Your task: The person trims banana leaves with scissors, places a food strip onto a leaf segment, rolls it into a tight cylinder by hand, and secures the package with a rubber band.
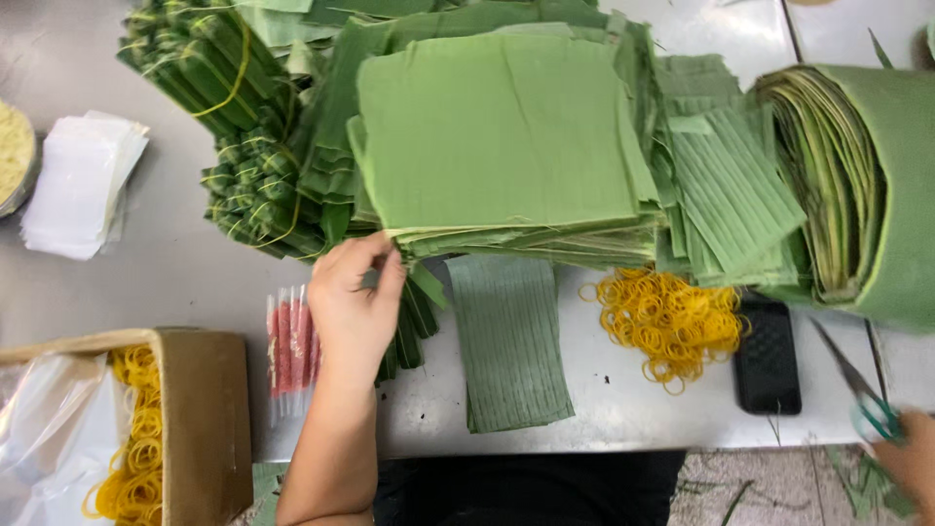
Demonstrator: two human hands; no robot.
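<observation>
My left hand (353, 304) is closed around a small leaf-wrapped bundle (407, 326) at the front edge of a tall stack of square green leaf sheets (497, 127). A single long leaf strip (508, 341) lies flat on the steel table (175, 263) just right of that hand. My right hand (911, 456), blurred at the lower right corner, holds green-handled scissors (862, 390) with the blades pointing up and left.
Loose yellow rubber bands (667, 317) and a black phone (766, 356) lie to the right. Tied leaf bundles (229, 117), folded leaves (847, 175), pink sticks in plastic (290, 346), white sheets (80, 180) and a cardboard box (209, 419) of bands surround them.
</observation>
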